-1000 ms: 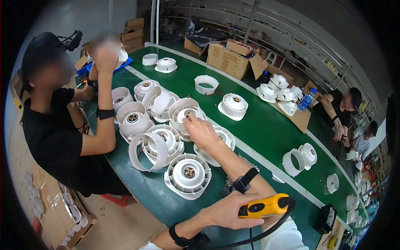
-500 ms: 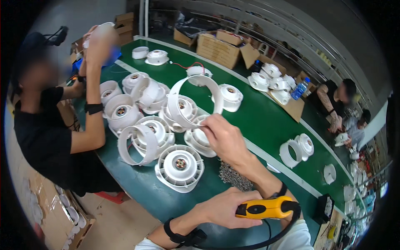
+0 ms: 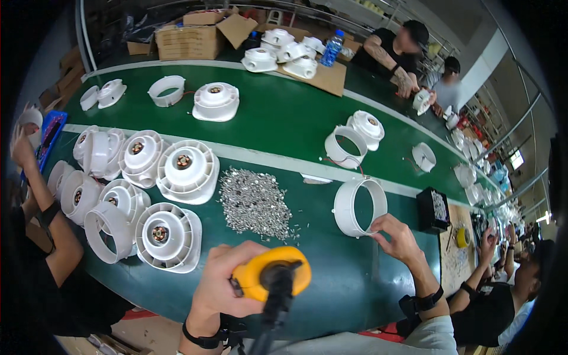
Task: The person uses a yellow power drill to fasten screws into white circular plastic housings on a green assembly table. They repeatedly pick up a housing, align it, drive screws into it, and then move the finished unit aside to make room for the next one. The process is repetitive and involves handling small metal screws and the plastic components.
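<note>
My left hand (image 3: pixel 228 283) is wrapped round a yellow corded electric screwdriver (image 3: pixel 251 277), its black cable end toward me; the tip is hidden. In my right hand (image 3: pixel 397 236), thumb and fingers pinch the lower right rim of a white plastic ring (image 3: pixel 345 208). Whether that ring touches the table cannot be told. A heap of small silver screws (image 3: pixel 254 204) lies between the hands, beyond the screwdriver. Left of the heap stand several white round fan housings (image 3: pixel 168 236) with copper-coloured motor centres, and a loose white ring (image 3: pixel 109 236) leans among them.
A raised light strip (image 3: pixel 272 157) divides the near table from the green belt (image 3: pixel 278 118), which carries more housings and rings. A black bin (image 3: pixel 433 210) stands at right. Co-workers sit at left, right and across. A blue bottle (image 3: pixel 332 47) and cardboard box (image 3: pixel 188 44) are behind.
My view has swung right. The right hand has carried the white ring away from the housings to the right of the screws. My left hand has turned the screwdriver, its cable end now facing me.
</note>
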